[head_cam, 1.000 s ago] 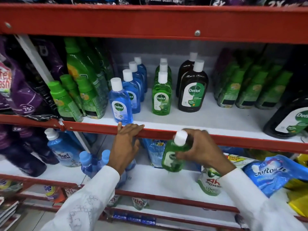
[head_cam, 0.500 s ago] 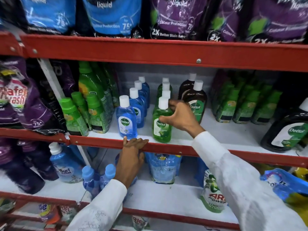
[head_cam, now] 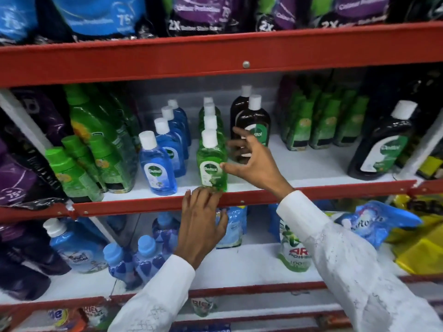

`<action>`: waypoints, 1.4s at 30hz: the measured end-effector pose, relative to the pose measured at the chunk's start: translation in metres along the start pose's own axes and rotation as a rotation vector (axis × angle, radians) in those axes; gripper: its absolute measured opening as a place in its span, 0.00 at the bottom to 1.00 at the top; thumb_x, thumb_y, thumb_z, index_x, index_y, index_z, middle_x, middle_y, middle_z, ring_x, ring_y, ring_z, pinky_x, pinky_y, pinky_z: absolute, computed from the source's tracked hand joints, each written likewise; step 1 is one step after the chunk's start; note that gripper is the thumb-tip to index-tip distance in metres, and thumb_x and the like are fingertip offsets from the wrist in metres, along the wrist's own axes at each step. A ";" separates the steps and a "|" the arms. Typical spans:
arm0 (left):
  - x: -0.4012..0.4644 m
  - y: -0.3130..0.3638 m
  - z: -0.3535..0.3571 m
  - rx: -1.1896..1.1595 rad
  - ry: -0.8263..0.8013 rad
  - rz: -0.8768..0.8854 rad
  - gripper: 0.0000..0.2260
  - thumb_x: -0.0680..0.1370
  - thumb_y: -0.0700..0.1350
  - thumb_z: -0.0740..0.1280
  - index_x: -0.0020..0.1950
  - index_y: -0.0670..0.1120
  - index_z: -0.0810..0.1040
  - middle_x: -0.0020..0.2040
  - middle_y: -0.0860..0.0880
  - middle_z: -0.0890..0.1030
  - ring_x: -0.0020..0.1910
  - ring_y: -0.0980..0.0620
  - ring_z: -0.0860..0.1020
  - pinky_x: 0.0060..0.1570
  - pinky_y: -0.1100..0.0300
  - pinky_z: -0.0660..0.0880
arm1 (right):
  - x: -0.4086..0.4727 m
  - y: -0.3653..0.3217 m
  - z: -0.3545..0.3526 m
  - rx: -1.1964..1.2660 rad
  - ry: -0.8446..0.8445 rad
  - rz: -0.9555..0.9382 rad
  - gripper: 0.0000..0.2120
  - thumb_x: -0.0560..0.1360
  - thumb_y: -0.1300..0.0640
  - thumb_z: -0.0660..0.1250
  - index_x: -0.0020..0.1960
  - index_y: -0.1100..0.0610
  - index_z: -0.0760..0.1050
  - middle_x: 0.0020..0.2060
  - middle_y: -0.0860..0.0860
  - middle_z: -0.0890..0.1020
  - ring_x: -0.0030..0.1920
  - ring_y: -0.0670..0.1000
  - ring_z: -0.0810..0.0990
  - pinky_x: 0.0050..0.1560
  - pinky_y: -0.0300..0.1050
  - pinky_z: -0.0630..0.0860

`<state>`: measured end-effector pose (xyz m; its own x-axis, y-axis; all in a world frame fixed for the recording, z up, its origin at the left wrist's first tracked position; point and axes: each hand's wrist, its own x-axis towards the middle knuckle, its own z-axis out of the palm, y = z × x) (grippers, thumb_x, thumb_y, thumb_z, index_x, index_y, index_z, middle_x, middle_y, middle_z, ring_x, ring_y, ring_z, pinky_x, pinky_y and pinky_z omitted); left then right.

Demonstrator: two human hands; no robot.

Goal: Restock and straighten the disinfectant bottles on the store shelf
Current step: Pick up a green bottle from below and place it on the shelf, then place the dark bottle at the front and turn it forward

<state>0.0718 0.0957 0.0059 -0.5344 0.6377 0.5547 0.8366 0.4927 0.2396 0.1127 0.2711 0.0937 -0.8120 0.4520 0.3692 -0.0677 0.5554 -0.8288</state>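
Note:
A green Dettol bottle (head_cam: 211,164) with a white cap stands upright at the front of a row of green bottles on the middle shelf (head_cam: 287,168). My right hand (head_cam: 251,161) is spread just right of it, thumb tip touching its side, fingers apart and holding nothing. My left hand (head_cam: 201,221) rests flat on the red shelf lip (head_cam: 124,207) right below that bottle. A row of blue Dettol bottles (head_cam: 157,164) stands to the left. Two brown Dettol bottles (head_cam: 254,123) stand behind my right hand.
Green-capped cleaner bottles (head_cam: 72,173) crowd the left, green packs (head_cam: 321,125) and a large brown Dettol bottle (head_cam: 381,144) the right. White shelf surface shows between them. Detergent pouches fill the shelf above; blue bottles (head_cam: 134,257) and refill pouches (head_cam: 292,245) sit on the shelf below.
My right hand brought the green bottle up from below, stood it at the front of the green row, and has now let go and opened. The left hand stayed on the shelf lip.

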 end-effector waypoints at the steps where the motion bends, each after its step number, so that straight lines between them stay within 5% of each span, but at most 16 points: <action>1: 0.003 0.005 0.003 -0.023 0.002 0.037 0.19 0.73 0.46 0.69 0.63 0.45 0.76 0.59 0.45 0.78 0.61 0.44 0.73 0.65 0.43 0.69 | -0.010 0.006 -0.006 0.002 0.097 -0.012 0.39 0.66 0.55 0.80 0.73 0.50 0.67 0.60 0.46 0.82 0.51 0.40 0.81 0.50 0.28 0.76; 8: 0.023 0.035 0.042 -0.187 -0.060 0.136 0.20 0.73 0.42 0.70 0.65 0.41 0.75 0.64 0.42 0.79 0.66 0.43 0.74 0.70 0.55 0.64 | -0.065 0.064 -0.070 -0.208 0.784 0.030 0.35 0.68 0.57 0.74 0.71 0.56 0.65 0.64 0.55 0.73 0.61 0.54 0.75 0.61 0.57 0.75; 13: 0.022 0.044 0.057 -0.217 -0.029 0.068 0.20 0.74 0.46 0.64 0.64 0.42 0.77 0.61 0.43 0.81 0.62 0.42 0.77 0.68 0.49 0.67 | -0.070 0.101 -0.136 -0.283 1.083 0.202 0.44 0.65 0.51 0.77 0.74 0.64 0.62 0.70 0.62 0.69 0.71 0.61 0.67 0.71 0.46 0.61; 19: 0.022 0.058 0.058 -0.259 0.000 0.032 0.18 0.73 0.45 0.64 0.62 0.42 0.78 0.59 0.42 0.81 0.60 0.43 0.77 0.71 0.58 0.63 | -0.058 0.137 -0.189 -0.252 0.963 0.450 0.57 0.65 0.45 0.80 0.79 0.66 0.50 0.78 0.63 0.60 0.78 0.61 0.59 0.75 0.46 0.54; 27: 0.018 0.065 0.065 -0.307 -0.040 -0.056 0.20 0.74 0.45 0.64 0.65 0.45 0.76 0.64 0.45 0.79 0.66 0.46 0.74 0.74 0.61 0.58 | -0.061 0.115 -0.178 -0.168 1.001 0.427 0.50 0.51 0.36 0.77 0.67 0.59 0.71 0.61 0.57 0.80 0.61 0.57 0.79 0.64 0.54 0.76; 33: 0.015 0.069 0.064 -0.312 -0.064 -0.082 0.21 0.74 0.43 0.66 0.68 0.46 0.74 0.66 0.47 0.77 0.69 0.47 0.71 0.73 0.56 0.61 | -0.048 0.066 -0.094 -0.150 0.742 0.243 0.48 0.55 0.43 0.82 0.67 0.62 0.69 0.62 0.57 0.77 0.62 0.54 0.75 0.57 0.31 0.64; 38: 0.012 0.063 0.064 -0.299 -0.070 -0.058 0.22 0.74 0.43 0.65 0.69 0.46 0.73 0.69 0.46 0.76 0.71 0.47 0.69 0.74 0.52 0.61 | -0.026 0.044 -0.036 -0.210 0.605 0.257 0.48 0.52 0.38 0.81 0.65 0.59 0.70 0.60 0.56 0.76 0.63 0.57 0.75 0.58 0.47 0.75; 42: 0.013 0.059 0.059 -0.310 -0.026 -0.021 0.21 0.74 0.40 0.66 0.67 0.43 0.75 0.67 0.45 0.78 0.69 0.49 0.72 0.74 0.59 0.59 | -0.019 0.048 -0.017 -0.260 0.572 0.287 0.48 0.50 0.37 0.80 0.64 0.56 0.72 0.59 0.56 0.78 0.63 0.57 0.75 0.57 0.50 0.78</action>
<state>0.1068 0.1676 -0.0197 -0.5519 0.6461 0.5272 0.8198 0.3044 0.4851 0.1348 0.3011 0.0538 -0.3385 0.8639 0.3730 0.3035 0.4755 -0.8257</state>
